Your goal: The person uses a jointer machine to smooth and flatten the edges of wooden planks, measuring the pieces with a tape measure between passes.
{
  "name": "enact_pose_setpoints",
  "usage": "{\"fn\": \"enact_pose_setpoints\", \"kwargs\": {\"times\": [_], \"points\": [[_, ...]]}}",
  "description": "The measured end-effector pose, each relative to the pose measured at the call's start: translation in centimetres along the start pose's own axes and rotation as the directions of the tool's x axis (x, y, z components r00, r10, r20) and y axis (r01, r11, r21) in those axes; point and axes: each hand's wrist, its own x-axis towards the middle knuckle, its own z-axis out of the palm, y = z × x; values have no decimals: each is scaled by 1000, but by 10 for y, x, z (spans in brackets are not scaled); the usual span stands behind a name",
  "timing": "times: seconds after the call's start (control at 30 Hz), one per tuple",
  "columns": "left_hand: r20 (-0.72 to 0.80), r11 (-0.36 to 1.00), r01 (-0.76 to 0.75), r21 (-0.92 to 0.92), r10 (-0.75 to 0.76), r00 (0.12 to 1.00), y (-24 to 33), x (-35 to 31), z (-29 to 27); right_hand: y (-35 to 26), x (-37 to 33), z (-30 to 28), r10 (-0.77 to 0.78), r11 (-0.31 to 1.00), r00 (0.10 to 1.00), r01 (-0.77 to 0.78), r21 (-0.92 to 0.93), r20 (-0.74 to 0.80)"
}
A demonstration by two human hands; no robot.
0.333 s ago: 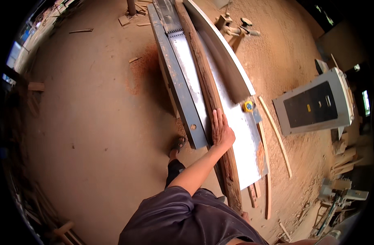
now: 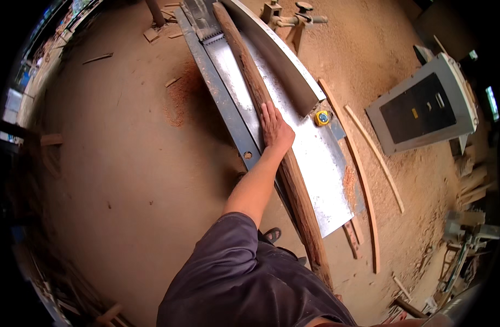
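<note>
My left hand point(image 2: 277, 129) lies flat on top of a long, rough-edged length of timber point(image 2: 300, 196), fingers stretched along it. The timber rests lengthwise on the shiny metal bed point(image 2: 321, 169) of a jointer. Its far part passes beside the toothed strip point(image 2: 213, 38), and its near end reaches my body. A tall metal fence point(image 2: 285, 68) stands to the timber's right. Only a sliver of my right hand point(image 2: 339, 297) shows by the near end; its fingers are hidden.
A yellow tape measure point(image 2: 322, 118) sits on the bed near the fence's end. Thin wood strips point(image 2: 364, 191) lie along the right side. Further right stands a grey cabinet point(image 2: 419, 109) with a dark panel. Reddish shavings point(image 2: 179, 101) lie on the floor at left.
My left hand has moved farther forward along the machine, still flat on the timber. The view has shifted, and less of my right hand shows.
</note>
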Motion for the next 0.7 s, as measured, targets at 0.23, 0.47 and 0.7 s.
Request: {"fn": "enact_pose_setpoints", "kwargs": {"times": [0.23,0.47,0.7], "points": [[14,998,14,57,-15,1000,-14,53,-1,-65,36,-34,-27,998,1000,27,53,-2],[10,992,23,127,-25,1000,-44,154,-2,-139,103,-40,-136,988,991,135,70,7],[-30,988,-10,152,15,999,-77,247,-6,-222,163,-56,-132,988,990,127,93,47]]}}
